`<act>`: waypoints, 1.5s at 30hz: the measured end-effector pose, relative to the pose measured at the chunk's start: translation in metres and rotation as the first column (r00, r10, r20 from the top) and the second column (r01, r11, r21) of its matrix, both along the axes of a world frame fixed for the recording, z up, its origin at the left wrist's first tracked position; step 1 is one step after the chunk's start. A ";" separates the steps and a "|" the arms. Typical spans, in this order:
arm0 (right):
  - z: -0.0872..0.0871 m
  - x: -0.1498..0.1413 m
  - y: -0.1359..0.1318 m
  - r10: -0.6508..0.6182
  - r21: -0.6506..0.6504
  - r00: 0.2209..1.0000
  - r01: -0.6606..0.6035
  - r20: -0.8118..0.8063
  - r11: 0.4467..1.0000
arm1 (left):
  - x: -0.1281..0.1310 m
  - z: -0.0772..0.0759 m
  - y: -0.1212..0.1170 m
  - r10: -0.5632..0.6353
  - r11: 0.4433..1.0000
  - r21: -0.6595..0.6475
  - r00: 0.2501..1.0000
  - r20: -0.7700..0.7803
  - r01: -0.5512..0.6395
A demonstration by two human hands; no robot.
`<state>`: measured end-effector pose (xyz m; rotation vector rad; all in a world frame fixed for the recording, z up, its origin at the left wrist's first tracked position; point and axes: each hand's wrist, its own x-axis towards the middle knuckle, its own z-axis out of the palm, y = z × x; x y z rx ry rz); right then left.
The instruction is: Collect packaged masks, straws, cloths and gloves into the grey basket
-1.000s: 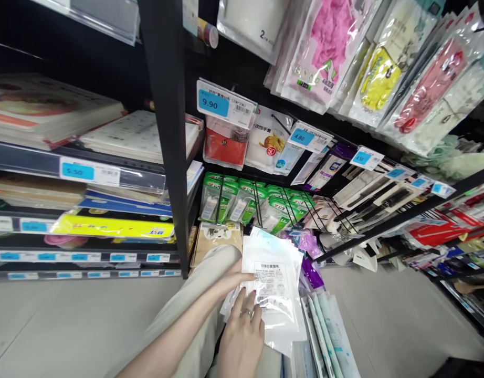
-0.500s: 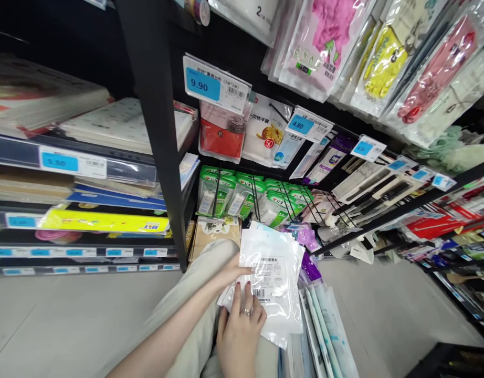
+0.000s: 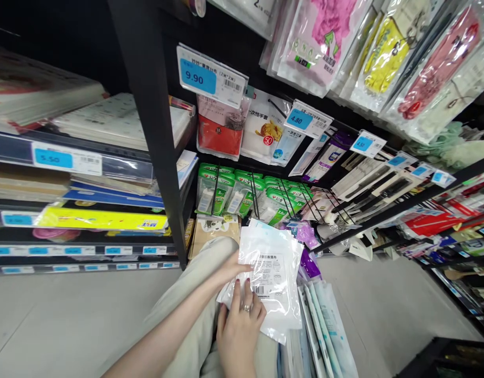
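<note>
While the left hand (image 3: 229, 270) grips white packets (image 3: 279, 310) at the frame's lower centre, the right hand (image 3: 240, 328) rests on them, fingers loose. They look already stacked; what remains cannot be told.

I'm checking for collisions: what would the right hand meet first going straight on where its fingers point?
Probably the left hand, whose thumb lies on the white packet just ahead of the right hand; depth is unclear.

Since one second ago, the right hand (image 3: 240, 326) has spread its thumb, and the packet (image 3: 283, 310) shows its barcode (image 3: 258, 290) more.
</note>
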<state>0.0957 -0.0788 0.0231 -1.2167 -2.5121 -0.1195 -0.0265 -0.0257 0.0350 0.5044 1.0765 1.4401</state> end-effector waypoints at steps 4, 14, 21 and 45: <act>-0.001 0.001 0.001 -0.012 -0.005 1.000 0.012 -0.015 1.000 | 0.000 0.001 0.000 -0.002 1.000 0.001 1.000 -0.013 0.002; -0.001 0.002 0.001 -0.005 -0.008 1.000 0.005 -0.007 1.000 | 0.000 0.001 0.001 0.005 1.000 -0.011 1.000 -0.007 -0.005; 0.001 0.001 0.001 0.000 -0.010 1.000 0.000 -0.016 1.000 | 0.001 -0.004 0.002 0.004 1.000 -0.027 1.000 0.001 -0.004; -0.001 0.000 0.000 0.009 -0.018 1.000 -0.009 -0.008 1.000 | 0.001 -0.001 0.001 -0.005 1.000 -0.016 1.000 0.003 0.005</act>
